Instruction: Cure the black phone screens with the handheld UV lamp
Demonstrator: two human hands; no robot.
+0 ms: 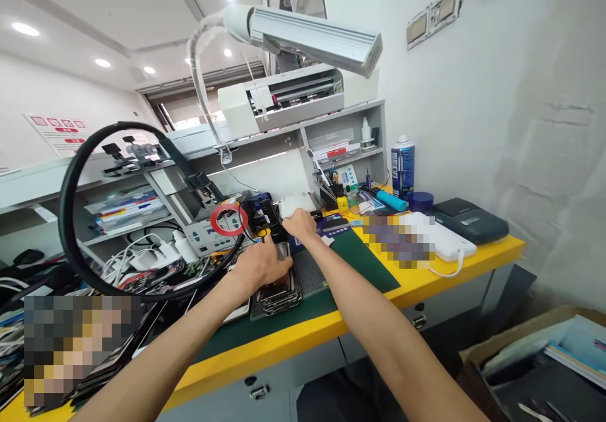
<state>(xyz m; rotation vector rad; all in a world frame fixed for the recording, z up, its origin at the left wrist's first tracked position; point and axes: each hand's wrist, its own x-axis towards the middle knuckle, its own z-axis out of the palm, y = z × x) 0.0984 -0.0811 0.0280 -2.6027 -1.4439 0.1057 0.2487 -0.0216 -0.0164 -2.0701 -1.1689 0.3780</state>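
Note:
My left hand [259, 261] lies over a stack of phone-sized panels [279, 296], its thumb stretched out to the right and apart from the fingers. Its other fingertips are partly hidden behind a black cylindrical tool [271, 217] that stands close by. Farther back, my right hand [302, 223] is closed, knuckles up, in front of a white object [298, 203]. Whatever its fingers hold, if anything, is hidden. Under the stack are a grey perforated pad [315, 275] and a green mat [364, 261].
A black hose [66, 201] loops over the left side, near a control box [203, 236] and a red ring [213, 220]. Right of the mat are a blue spray can [402, 166], a white device [440, 236] and a black device [471, 220]. A lamp [312, 34] hangs above.

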